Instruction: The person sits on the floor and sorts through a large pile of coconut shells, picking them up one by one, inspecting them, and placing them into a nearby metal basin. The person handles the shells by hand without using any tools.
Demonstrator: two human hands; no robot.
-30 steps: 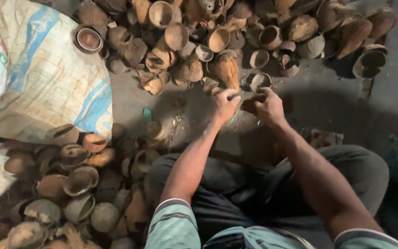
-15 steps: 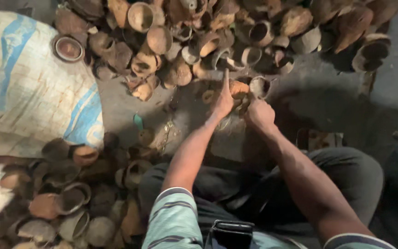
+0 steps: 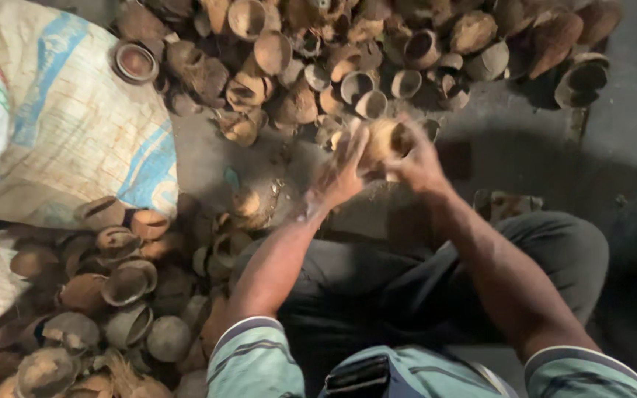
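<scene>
1. A dark, dusty concrete floor (image 3: 628, 147) is filling the view, and the person is sitting low on it with knees in dark trousers (image 3: 407, 287) spread apart.
2. A large heap of coconut shells (image 3: 348, 44) is lying along the far edge of the floor: brown halves, some with the hollow side up, some with the husky side up.
3. A second pile of shell halves (image 3: 112, 295) is resting at the near left corner, just beside the person's left knee.
4. A pale woven sack (image 3: 60, 133) with blue and green stripes is lying flat at the far left, touching both piles.
5. The left hand (image 3: 342, 171) is reaching forward with its fingers spread and blurred, pressing against the left side of a coconut shell (image 3: 385, 140).
6. The right hand (image 3: 418, 163) is curling around the right side of the same shell, fingers wrapped over its rim.
7. The coconut shell is sitting between both hands, raised a little above the floor, just in front of the near edge of the far heap.
8. Motion blur is hiding whether the shell's hollow is facing up or sideways.
9. Striped light sleeves (image 3: 252, 354) are showing at the bottom edge.
</scene>
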